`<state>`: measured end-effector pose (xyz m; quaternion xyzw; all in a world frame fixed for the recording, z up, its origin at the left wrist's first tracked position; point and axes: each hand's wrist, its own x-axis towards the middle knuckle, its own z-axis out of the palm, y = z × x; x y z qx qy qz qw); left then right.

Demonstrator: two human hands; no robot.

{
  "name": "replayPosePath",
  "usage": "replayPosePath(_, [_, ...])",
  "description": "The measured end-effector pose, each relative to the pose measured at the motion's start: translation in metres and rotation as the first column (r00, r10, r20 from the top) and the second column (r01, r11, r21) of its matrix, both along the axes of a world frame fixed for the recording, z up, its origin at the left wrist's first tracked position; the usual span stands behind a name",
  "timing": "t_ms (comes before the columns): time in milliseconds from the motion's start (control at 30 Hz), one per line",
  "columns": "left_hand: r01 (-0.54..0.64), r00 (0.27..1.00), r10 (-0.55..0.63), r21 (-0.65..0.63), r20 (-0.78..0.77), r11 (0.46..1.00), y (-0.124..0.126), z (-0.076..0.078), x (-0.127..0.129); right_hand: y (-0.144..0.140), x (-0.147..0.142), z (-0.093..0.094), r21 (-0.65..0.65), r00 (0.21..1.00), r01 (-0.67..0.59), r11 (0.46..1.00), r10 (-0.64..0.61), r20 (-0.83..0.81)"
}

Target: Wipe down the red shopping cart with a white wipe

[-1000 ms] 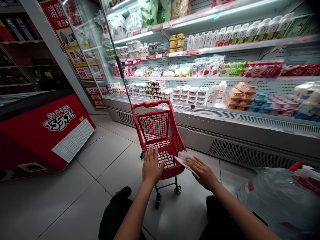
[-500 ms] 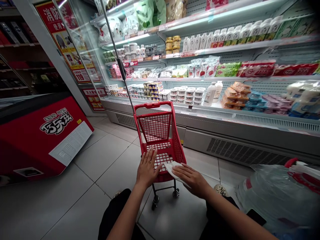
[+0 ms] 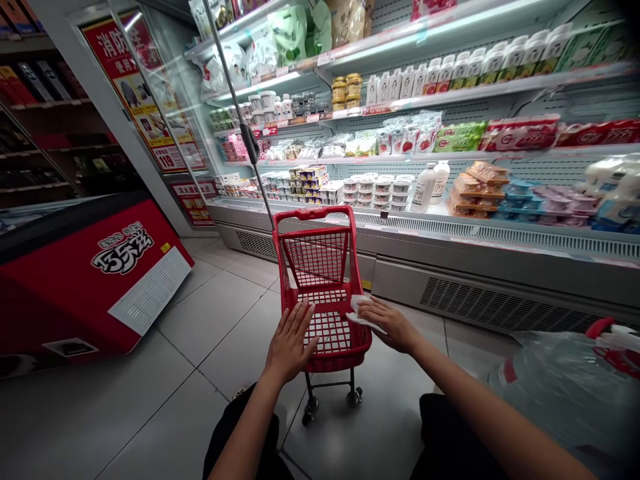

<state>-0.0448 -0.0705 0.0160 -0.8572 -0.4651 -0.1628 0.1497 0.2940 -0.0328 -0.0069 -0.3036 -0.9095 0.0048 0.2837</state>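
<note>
Left hand (image 3: 289,343) flat, fingers (image 3: 300,319) spread open, palm pressed on the near-left rim of the cart (image 3: 320,267); holds nothing, just braces it. Right hand (image 3: 393,325) lies palm-down on a white cloth (image 3: 359,312), fingers extended and pressing it onto the cart's right rim; the cloth shows just past the fingertips and under them, folded or bunched, can't tell which. Cart is small, red, mesh-sided, upright on the tile floor (image 3: 210,333), between the two hands; its basket floor sits between the left fingertips and the right ones, its handle (image 3: 313,217) at the far end, beyond both sets of fingers. Wheels (image 3: 354,398) below the hands, on the floor. A grey pole (image 3: 240,107) runs diagonally up from behind the handle, well beyond the fingers. Farther back, a chiller (image 3: 450,167) with lit shelves of yoghurt cups, bottles and packs. To the left of the left fingers, well apart, a red freezer (image 3: 90,280) with white lettering. To the right of the right forearm, near the frame edge, a clear water jug (image 3: 565,393) with a red cap. Dark-trousered knees at the bottom, person crouched low.
</note>
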Motion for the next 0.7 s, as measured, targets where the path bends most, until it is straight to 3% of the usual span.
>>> replayPosePath(167, [-0.012,1.000,0.012,-0.004,-0.016,1.000,0.006,0.001,-0.016,-0.024,-0.014,-0.007,-0.061,0.999,-0.042,0.997,0.040,-0.033])
replayPosePath(333, [-0.065,0.998,0.065,-0.020,-0.025,0.998,0.020,-0.002,-0.049,-0.060,-0.041,0.002,-0.137,0.985,-0.171,0.976,0.168,-0.037])
replayPosePath(433, [-0.150,0.989,0.151,-0.036,0.008,0.988,0.031,-0.004,-0.066,-0.068,-0.051,0.008,-0.143,0.962,-0.265,0.954,0.272,0.027])
replayPosePath(533, [-0.262,0.963,0.265,-0.057,0.050,0.963,0.037,-0.007,-0.065,-0.048,-0.050,0.011,-0.092,0.957,-0.271,0.958,0.278,0.081])
replayPosePath(633, [-0.320,0.941,0.324,-0.060,0.093,0.946,0.028,-0.010,-0.036,-0.008,-0.037,0.014,-0.023,0.992,-0.113,0.993,0.114,0.056])
replayPosePath(700, [-0.264,0.959,0.269,-0.060,0.092,0.963,0.015,-0.014,-0.007,0.019,-0.026,0.016,0.005,0.999,-0.012,1.000,0.012,0.051])
